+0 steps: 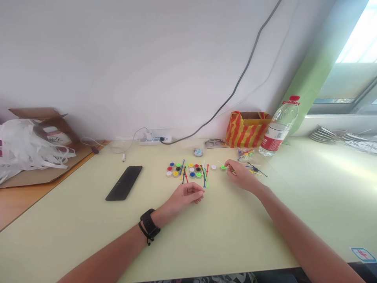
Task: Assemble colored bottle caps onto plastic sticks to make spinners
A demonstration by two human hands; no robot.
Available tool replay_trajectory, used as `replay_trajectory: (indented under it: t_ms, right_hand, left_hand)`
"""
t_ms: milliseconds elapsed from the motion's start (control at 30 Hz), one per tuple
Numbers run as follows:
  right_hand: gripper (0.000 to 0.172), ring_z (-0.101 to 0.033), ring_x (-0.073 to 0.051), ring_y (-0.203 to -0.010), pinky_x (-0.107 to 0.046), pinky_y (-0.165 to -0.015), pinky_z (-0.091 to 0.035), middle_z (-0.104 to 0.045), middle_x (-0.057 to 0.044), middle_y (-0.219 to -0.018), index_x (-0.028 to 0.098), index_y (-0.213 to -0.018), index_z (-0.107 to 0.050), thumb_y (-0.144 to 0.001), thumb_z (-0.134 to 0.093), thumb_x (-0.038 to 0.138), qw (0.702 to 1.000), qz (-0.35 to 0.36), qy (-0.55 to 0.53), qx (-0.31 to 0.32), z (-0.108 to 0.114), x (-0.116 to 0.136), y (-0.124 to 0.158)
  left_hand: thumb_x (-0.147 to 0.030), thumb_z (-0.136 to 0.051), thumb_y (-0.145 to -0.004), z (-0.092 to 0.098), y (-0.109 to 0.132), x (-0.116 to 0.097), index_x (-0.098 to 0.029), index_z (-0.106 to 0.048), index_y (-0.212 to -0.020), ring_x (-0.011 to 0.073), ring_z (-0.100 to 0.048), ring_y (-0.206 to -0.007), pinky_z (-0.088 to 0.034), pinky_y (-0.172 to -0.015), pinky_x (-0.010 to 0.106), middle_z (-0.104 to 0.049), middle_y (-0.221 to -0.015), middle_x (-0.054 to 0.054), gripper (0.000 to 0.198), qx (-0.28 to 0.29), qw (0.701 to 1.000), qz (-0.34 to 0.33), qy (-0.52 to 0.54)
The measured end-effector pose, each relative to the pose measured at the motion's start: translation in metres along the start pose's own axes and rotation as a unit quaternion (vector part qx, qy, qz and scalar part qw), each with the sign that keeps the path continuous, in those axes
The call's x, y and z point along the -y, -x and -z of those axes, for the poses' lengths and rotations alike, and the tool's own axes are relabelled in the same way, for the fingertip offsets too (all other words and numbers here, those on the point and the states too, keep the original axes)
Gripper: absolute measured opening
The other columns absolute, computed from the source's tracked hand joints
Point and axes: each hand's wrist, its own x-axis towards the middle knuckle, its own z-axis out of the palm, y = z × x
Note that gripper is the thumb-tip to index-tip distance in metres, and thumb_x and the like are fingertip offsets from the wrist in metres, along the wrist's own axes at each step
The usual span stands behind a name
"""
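Seen from the head camera (the only view on offer), the person's right hand (pixel 240 177) reaches out over the pale yellow-green worktop (pixel 235 236). Its fingers (pixel 229 166) are drawn in close at a small round green plastic disc (pixel 223 168). From here I cannot tell whether they pinch the disc, a thin stick beside it, or nothing at all. The disc lies flat just left of those fingertips, touching or nearly so, and being round it has no long axis. A small round white plastic disc (pixel 213 168) sits just beyond it, further left. The left hand (pixel 188 194) rests nearer the person with its fingers curled together, and nothing shows in them. It is well short of the green disc, so the right hand is plainly the closer one. A black wristwatch (pixel 150 226) is strapped on the left wrist. Just past the left hand lies a cluster of small round coloured plastic discs (pixel 179 169) with thin coloured plastic sticks (pixel 204 177) scattered among them, mostly pointing away from the person. A few thin black sticks (pixel 256 169) lie to the right of the right hand. Further off are a flat black smartphone (pixel 124 182) on the left, a white power strip (pixel 154 137) against the wall, a red-and-yellow striped bag (pixel 246 129) and a clear plastic water bottle with a red cap (pixel 278 131), which leans to the right.
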Motion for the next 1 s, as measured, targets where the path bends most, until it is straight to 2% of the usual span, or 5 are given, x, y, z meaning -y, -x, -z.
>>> replay_trajectory:
  t_ms: [400, 600, 733, 900, 1000]
  right_hand:
    - [0.009, -0.038, -0.013, -0.058, -0.027, -0.058, -0.029, -0.043, 0.006, -0.06, 0.022, -0.07, -0.049, -0.077, -0.055, 0.02, 0.997, -0.019, -0.057, 0.057, 0.02, 0.022, 0.003]
    - [0.009, -0.043, -0.013, -0.061, -0.026, -0.057, -0.033, -0.048, 0.004, -0.063, 0.021, -0.067, -0.052, -0.075, -0.054, 0.017, 0.977, -0.016, -0.155, 0.148, 0.022, 0.049, 0.01]
    - [0.009, -0.044, -0.011, -0.06, -0.025, -0.055, -0.034, -0.052, 0.004, -0.064, 0.02, -0.069, -0.057, -0.074, -0.053, 0.013, 0.947, 0.007, -0.238, 0.215, 0.017, 0.075, 0.016]
    - [0.014, -0.048, -0.011, -0.062, -0.025, -0.057, -0.037, -0.057, 0.004, -0.066, 0.019, -0.075, -0.064, -0.075, -0.055, 0.008, 0.912, 0.024, -0.307, 0.272, 0.006, 0.095, 0.023]
    - [0.012, -0.054, -0.012, -0.068, -0.026, -0.063, -0.042, -0.063, 0.001, -0.077, 0.019, -0.085, -0.068, -0.083, -0.058, 0.012, 0.889, 0.028, -0.364, 0.276, 0.006, 0.096, 0.023]
  left_hand:
    - [-0.038, -0.079, -0.085, 0.0, 0.001, 0.006, -0.017, -0.07, -0.103, 0.0163, -0.063, -0.089, -0.051, -0.083, 0.03, -0.066, -0.096, 0.006, 0.029, 0.0, 0.999, -0.022, -0.049]
    - [-0.034, -0.076, -0.085, -0.012, 0.009, 0.013, -0.023, -0.062, -0.13, 0.0213, -0.061, -0.1, -0.055, -0.086, 0.037, -0.062, -0.117, 0.01, 0.048, -0.017, 0.973, -0.1, -0.207]
    - [-0.033, -0.069, -0.09, -0.02, 0.015, 0.009, -0.028, -0.055, -0.141, 0.0196, -0.058, -0.096, -0.053, -0.087, 0.037, -0.058, -0.125, 0.009, 0.053, -0.023, 0.951, -0.118, -0.284]
    - [-0.026, -0.061, -0.094, -0.02, 0.014, 0.003, -0.022, -0.07, -0.105, 0.0193, -0.057, -0.093, -0.049, -0.077, 0.03, -0.062, -0.108, 0.007, 0.015, 0.034, 0.936, -0.142, -0.319]
    - [-0.026, -0.059, -0.096, -0.019, 0.012, 0.002, -0.019, -0.07, -0.093, 0.0185, -0.058, -0.089, -0.048, -0.073, 0.029, -0.062, -0.101, 0.006, 0.014, 0.036, 0.939, -0.125, -0.319]
